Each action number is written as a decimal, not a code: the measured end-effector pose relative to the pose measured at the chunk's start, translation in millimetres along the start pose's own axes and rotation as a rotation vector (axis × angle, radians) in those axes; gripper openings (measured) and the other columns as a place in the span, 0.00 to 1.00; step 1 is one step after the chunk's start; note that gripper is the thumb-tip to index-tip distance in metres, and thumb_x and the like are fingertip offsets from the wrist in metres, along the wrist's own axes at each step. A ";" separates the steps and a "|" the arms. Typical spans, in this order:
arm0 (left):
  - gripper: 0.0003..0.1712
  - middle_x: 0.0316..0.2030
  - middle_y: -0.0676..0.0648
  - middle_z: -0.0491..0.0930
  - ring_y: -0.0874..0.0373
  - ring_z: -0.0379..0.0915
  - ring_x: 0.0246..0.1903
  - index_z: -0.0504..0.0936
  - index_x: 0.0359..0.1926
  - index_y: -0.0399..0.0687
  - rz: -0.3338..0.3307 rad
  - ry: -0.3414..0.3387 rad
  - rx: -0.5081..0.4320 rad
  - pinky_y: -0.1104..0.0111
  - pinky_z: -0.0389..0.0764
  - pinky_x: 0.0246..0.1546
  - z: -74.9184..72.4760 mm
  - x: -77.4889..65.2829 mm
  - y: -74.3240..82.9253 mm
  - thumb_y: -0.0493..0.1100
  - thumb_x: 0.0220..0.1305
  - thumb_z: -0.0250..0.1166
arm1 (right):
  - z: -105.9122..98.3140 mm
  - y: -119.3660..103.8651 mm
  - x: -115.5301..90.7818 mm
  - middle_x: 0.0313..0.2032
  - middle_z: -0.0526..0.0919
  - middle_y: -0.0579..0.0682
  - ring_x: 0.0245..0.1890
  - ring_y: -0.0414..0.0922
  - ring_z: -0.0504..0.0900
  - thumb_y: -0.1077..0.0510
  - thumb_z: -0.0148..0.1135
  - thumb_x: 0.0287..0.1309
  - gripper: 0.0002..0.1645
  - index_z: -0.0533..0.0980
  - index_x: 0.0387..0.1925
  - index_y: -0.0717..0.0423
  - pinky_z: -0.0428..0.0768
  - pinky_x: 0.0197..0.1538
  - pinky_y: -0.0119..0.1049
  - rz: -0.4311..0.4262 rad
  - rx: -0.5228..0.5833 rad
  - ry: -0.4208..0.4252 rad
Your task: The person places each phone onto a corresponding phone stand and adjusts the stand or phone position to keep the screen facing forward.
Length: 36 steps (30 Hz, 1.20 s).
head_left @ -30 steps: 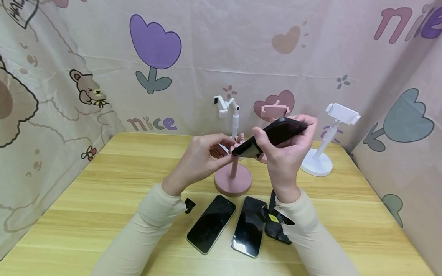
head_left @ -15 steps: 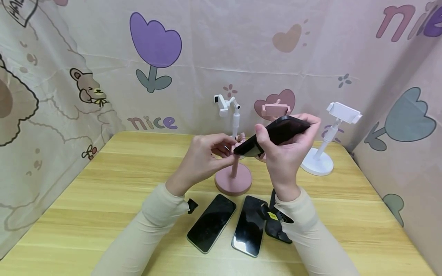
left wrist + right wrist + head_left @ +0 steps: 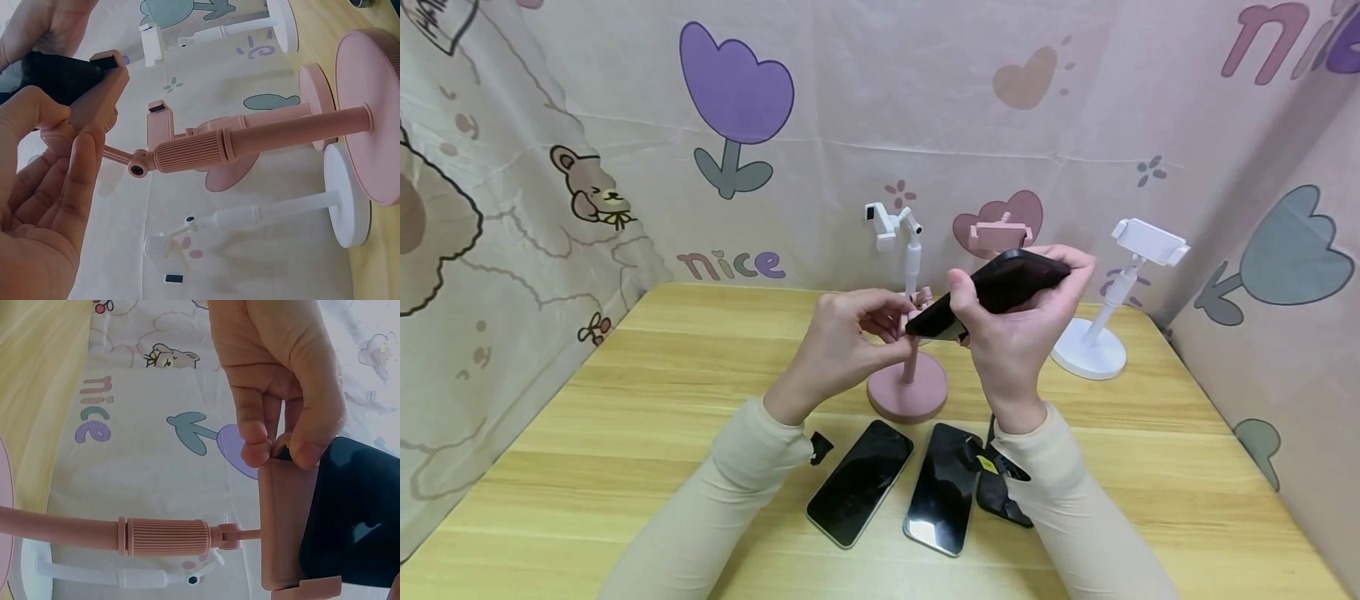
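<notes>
Blk smartphone (image 3: 1017, 281) held tilted in R hand (image 3: 1018, 346), at pink phone-stand clamp (image 3: 285, 519); L hand (image 3: 848, 340) pinching clamp's end.

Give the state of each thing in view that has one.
Held phone: tilted, gripped by the right hand
Front pink stand: upright, its holder pinched by the left hand
Rear pink stand: upright, no phone mounted
Left white stand: upright, no phone mounted
Right white stand: upright, no phone mounted
Left loose phone: lying flat, screen dark
Right loose phone: lying flat, screen dark
Black object: lying down, partly hidden
</notes>
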State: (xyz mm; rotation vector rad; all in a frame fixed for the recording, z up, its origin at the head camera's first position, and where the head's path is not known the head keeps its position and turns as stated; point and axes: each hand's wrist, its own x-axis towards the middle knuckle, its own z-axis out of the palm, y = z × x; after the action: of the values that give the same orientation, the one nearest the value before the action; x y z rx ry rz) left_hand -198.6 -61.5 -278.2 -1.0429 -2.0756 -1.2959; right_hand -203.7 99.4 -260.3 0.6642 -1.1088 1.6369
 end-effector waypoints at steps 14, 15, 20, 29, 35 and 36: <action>0.11 0.28 0.52 0.81 0.65 0.77 0.24 0.84 0.37 0.38 -0.006 -0.050 -0.029 0.70 0.82 0.27 4.0 -4.0 -33.3 0.30 0.49 0.65 | 1.9 2.3 -1.2 0.36 0.68 0.55 0.33 0.52 0.75 0.66 0.72 0.32 0.35 0.59 0.40 0.63 0.75 0.36 0.34 -0.031 -0.086 -0.032; 0.11 0.28 0.52 0.81 0.64 0.77 0.24 0.84 0.37 0.38 -0.011 -0.055 -0.037 0.70 0.82 0.27 2.8 -3.5 -30.8 0.29 0.49 0.65 | 2.0 2.3 -1.6 0.36 0.68 0.55 0.33 0.51 0.75 0.66 0.72 0.32 0.35 0.59 0.40 0.63 0.74 0.35 0.34 -0.032 -0.094 -0.037; 0.11 0.28 0.43 0.82 0.57 0.78 0.25 0.83 0.37 0.31 -0.029 -0.091 -0.062 0.65 0.83 0.29 -5.8 -0.6 -9.8 0.24 0.50 0.65 | 3.3 2.0 -2.6 0.36 0.69 0.55 0.32 0.50 0.75 0.65 0.72 0.33 0.34 0.59 0.40 0.63 0.75 0.34 0.33 -0.043 -0.114 -0.069; 0.12 0.31 0.41 0.83 0.55 0.80 0.28 0.83 0.40 0.28 -0.063 -0.131 -0.075 0.67 0.83 0.31 -12.5 -0.1 -7.6 0.25 0.52 0.68 | 7.4 0.0 0.1 0.35 0.73 0.57 0.39 0.53 0.75 0.65 0.73 0.32 0.34 0.60 0.39 0.68 0.75 0.37 0.34 -0.084 -0.186 -0.133; 0.12 0.31 0.40 0.83 0.54 0.81 0.28 0.84 0.40 0.28 -0.080 -0.116 -0.098 0.66 0.83 0.31 -12.0 -0.4 -7.7 0.26 0.51 0.71 | 8.4 -0.3 1.2 0.35 0.73 0.58 0.42 0.53 0.74 0.66 0.73 0.31 0.35 0.59 0.38 0.73 0.73 0.40 0.36 -0.080 -0.205 -0.175; 0.12 0.31 0.41 0.83 0.54 0.81 0.28 0.84 0.39 0.28 -0.084 -0.112 -0.106 0.65 0.83 0.31 -11.7 -0.5 -7.8 0.27 0.51 0.71 | 8.2 -0.2 1.3 0.36 0.73 0.58 0.42 0.53 0.74 0.67 0.73 0.31 0.35 0.59 0.38 0.73 0.73 0.40 0.36 -0.077 -0.206 -0.182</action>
State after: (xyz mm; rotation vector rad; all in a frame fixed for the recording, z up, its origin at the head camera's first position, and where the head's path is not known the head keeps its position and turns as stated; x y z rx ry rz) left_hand -204.6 -74.2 -277.6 -1.1071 -2.1754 -1.4322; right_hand -204.7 92.6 -255.6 0.7212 -1.3462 1.3951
